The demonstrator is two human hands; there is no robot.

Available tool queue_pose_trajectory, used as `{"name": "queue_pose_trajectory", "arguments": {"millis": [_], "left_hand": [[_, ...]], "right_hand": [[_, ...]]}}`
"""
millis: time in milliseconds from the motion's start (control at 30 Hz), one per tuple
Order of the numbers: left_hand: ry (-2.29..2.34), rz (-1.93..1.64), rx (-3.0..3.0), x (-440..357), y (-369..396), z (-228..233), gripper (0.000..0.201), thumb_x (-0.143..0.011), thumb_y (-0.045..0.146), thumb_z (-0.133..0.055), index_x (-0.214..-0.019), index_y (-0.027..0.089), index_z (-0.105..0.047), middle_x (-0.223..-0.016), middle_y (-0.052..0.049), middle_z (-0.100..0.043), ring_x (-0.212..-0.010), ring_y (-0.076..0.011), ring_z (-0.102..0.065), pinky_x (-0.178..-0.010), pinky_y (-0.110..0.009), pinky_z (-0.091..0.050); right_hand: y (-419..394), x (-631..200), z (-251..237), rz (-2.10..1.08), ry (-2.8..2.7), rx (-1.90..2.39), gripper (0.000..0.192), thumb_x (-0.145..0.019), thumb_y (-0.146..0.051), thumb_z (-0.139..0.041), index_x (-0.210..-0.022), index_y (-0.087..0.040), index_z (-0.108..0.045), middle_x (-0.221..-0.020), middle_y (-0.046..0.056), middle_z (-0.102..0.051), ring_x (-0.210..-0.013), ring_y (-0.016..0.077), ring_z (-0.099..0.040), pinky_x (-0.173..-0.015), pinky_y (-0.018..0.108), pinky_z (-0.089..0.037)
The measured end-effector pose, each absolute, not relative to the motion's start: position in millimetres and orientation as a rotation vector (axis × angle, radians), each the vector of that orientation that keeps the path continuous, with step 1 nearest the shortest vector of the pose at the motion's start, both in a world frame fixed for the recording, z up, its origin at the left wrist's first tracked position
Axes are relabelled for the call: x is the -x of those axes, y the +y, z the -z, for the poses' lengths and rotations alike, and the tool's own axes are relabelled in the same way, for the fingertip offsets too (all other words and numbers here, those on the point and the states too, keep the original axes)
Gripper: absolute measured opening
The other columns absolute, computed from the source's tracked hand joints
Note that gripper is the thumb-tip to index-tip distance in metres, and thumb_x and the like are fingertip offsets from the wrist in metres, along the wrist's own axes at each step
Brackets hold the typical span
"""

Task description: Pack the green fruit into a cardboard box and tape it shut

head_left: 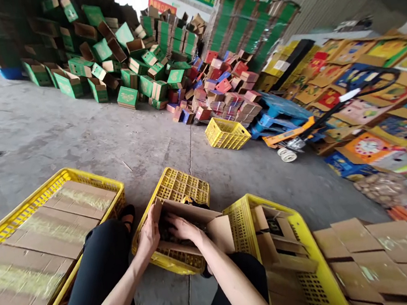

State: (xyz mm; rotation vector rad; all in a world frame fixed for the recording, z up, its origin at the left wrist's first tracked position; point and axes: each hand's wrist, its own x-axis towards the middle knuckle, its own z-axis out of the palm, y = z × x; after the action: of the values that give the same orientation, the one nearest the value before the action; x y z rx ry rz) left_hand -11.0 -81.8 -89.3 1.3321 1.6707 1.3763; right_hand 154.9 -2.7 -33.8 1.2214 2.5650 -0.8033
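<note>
An open cardboard box (195, 206) rests on an upturned yellow crate (183, 182) between my knees. My left hand (149, 233) is closed around the box's left wall. Inside the box, my right hand (181, 227) reaches down with fingers stretched over dark contents, too dim to name; its fingertips are partly hidden. One flap (222, 234) of the box sticks out on the right.
A yellow crate (116, 186) of taped cartons (54, 229) stands left; another crate (297, 210) holds open cartons at right. Flattened or closed cartons (375, 260) lie beyond it. Further off are a yellow crate (237, 140), a pallet jack (293, 135) and piled green boxes (127, 96).
</note>
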Motion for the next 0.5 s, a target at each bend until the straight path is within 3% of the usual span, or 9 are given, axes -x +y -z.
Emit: {"name": "queue_pose_trajectory", "arguments": {"millis": [133, 233, 433, 500], "left_hand": [[1.713, -1.315, -1.313, 15, -83, 88, 0.072, -0.089, 0.016, -0.046, -0.160, 0.011, -0.041, -0.153, -0.017, -0.059, -0.142, -0.0283, -0.057, -0.120, -0.045, -0.046], [1.697, -1.330, -1.311, 17, -84, 87, 0.072, -0.087, 0.018, -0.048, -0.158, 0.010, -0.043, -0.152, -0.017, -0.059, -0.142, -0.0289, -0.057, -0.120, -0.045, -0.045], [1.714, -1.321, -1.259, 21, -90, 86, 0.066, -0.086, 0.033, -0.055, -0.150, 0.015, -0.055, -0.127, -0.015, -0.074, -0.120, -0.0349, -0.070, -0.109, -0.050, -0.053], [1.714, -1.335, -1.228, 23, -93, 86, 0.069, -0.084, 0.038, -0.059, -0.149, 0.017, -0.056, -0.122, -0.015, -0.075, -0.112, -0.0352, -0.073, -0.102, -0.048, -0.056]], "right_hand": [[-20, -193, 17, 0.780, 2.509, -1.415, 0.051, -0.094, -0.023, -0.062, -0.145, -0.021, -0.065, -0.158, 0.012, -0.055, -0.153, 0.0282, -0.043, -0.126, 0.047, -0.036], [-37, -243, 1, 0.663, 2.418, -1.704, 0.050, -0.094, -0.025, -0.061, -0.144, -0.021, -0.066, -0.159, 0.015, -0.054, -0.155, 0.0355, -0.038, -0.126, 0.062, -0.030], [-63, -309, -11, 0.410, 2.278, -2.299, 0.063, -0.092, -0.010, -0.047, -0.154, -0.015, -0.054, -0.162, 0.017, -0.048, -0.156, 0.0299, -0.036, -0.127, 0.051, -0.032], [-67, -314, -9, 0.411, 2.230, -2.498, 0.067, -0.090, -0.012, -0.046, -0.157, -0.012, -0.049, -0.156, 0.020, -0.054, -0.150, 0.0311, -0.045, -0.122, 0.049, -0.040]]}}
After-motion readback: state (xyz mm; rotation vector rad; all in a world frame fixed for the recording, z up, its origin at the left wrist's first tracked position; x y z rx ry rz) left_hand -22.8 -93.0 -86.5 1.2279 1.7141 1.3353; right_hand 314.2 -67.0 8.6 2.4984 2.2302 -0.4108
